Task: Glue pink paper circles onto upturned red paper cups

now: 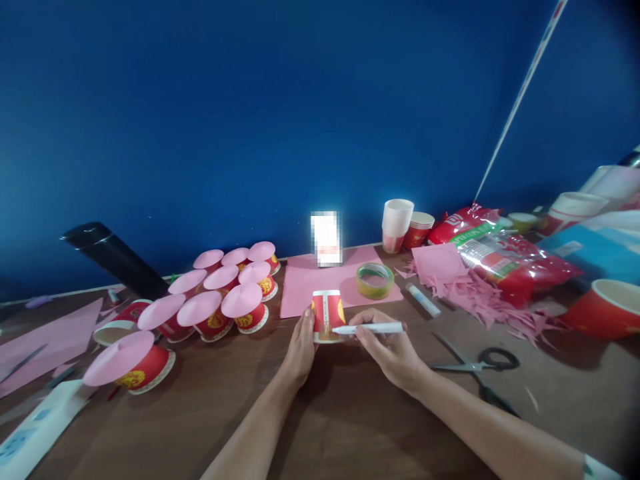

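A red paper cup (328,315) with gold patterns and a pale strip stands upside down or is held so in front of me. My left hand (301,345) grips its left side. In my right hand (389,350) is a white pen (373,328), pinched between the fingers, its tip pointing left at the cup's front near the lower end. Whether the tip touches the cup I cannot tell. Behind the cup lies a pink paper sheet (300,287), with a roll of tape (375,281) on its right part.
Several red cups topped with pink paper discs (203,308) stand at the left. Scissors (480,365), a glue stick (423,300), pink paper scraps (470,293), stacked cups (398,223) and a red plastic bag (515,257) lie to the right. A black cylinder (117,260) leans at the left.
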`<action>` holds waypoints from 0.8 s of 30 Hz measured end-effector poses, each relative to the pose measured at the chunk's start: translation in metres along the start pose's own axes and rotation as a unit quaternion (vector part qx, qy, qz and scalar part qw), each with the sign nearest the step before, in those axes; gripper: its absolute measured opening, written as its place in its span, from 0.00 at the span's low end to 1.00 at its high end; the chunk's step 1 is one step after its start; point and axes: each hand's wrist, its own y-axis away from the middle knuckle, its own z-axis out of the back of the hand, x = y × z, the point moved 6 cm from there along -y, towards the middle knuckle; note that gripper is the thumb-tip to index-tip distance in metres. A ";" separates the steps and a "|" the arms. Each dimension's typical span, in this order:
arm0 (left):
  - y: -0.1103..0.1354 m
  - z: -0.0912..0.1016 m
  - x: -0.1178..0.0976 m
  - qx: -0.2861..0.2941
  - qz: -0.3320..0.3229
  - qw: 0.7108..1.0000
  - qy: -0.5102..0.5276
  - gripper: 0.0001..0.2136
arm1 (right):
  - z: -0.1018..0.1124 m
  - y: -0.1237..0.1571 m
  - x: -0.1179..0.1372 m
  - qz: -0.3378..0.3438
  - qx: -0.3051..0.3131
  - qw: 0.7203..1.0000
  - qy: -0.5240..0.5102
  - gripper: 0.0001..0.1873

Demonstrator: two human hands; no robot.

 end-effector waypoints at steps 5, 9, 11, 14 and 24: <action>0.001 0.000 0.000 0.022 -0.009 0.999 0.024 0.22 | 0.001 0.002 0.000 0.000 -0.016 1.000 0.015 0.09; 0.002 -0.001 -0.003 0.024 -0.012 0.999 0.028 0.22 | 0.001 0.001 0.002 0.010 -0.018 0.999 0.029 0.10; 0.002 -0.002 -0.004 0.018 -0.008 0.999 0.031 0.23 | 0.001 0.000 0.004 0.014 -0.013 0.999 0.041 0.10; 0.003 -0.003 -0.010 0.027 -0.019 0.999 0.021 0.22 | 0.001 0.000 0.006 0.016 -0.004 0.999 0.051 0.09; 0.005 0.000 -0.012 0.014 -0.023 0.999 -0.037 0.19 | 0.000 0.000 0.006 0.014 -0.005 0.998 0.053 0.09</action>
